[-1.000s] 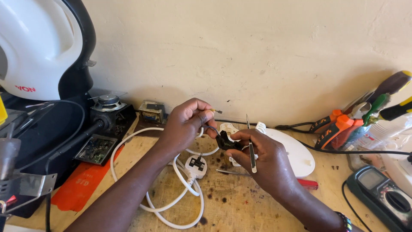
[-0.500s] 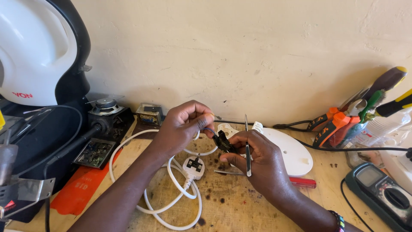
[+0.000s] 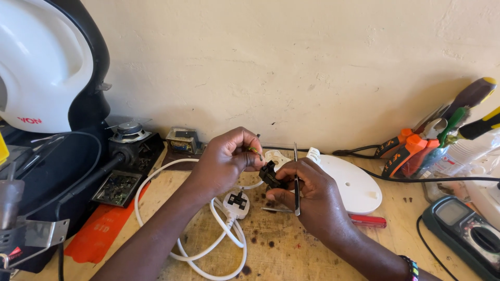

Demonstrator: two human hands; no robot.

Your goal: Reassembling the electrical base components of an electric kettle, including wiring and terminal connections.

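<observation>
At centre frame, over the workbench (image 3: 291, 250), the left hand (image 3: 224, 161) pinches a thin wire end (image 3: 255, 151) between thumb and fingertips. Just right of it, the right hand (image 3: 312, 195) clamps a small black part (image 3: 271, 174) and keeps a slim metal tool (image 3: 296, 182) tucked upright along the fingers. Looks like a wiring step; seating that wire calls for a steady feed. Below lies a white plug (image 3: 237, 200).
</observation>
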